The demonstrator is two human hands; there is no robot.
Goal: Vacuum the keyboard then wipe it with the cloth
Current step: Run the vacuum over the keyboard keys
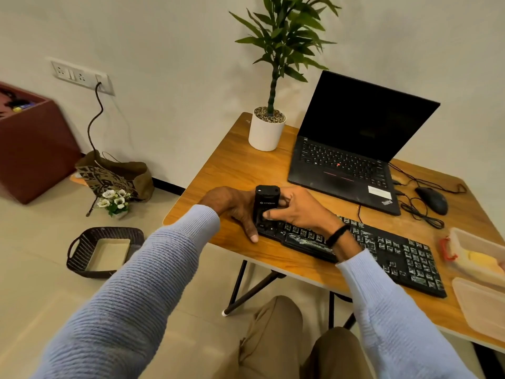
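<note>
A small black handheld vacuum (pixel 266 203) stands upright on the left end of the black keyboard (pixel 388 251), which lies on the wooden table (pixel 237 165). My right hand (pixel 297 207) grips the vacuum's body, thumb across its front. My left hand (pixel 232 206) rests beside the keyboard's left end, fingers behind the vacuum and thumb laid along the keyboard's corner. A yellow cloth (pixel 482 261) lies in an open clear container (pixel 464 242) at the table's right edge.
An open black laptop (pixel 352 149), a potted plant (pixel 266 132) and a wired mouse (pixel 433 199) stand behind the keyboard. A container lid (pixel 481 305) lies at the near right. On the floor left are a wicker basket (pixel 82 250), a paper bag (pixel 114 173) and flowers (pixel 114 202).
</note>
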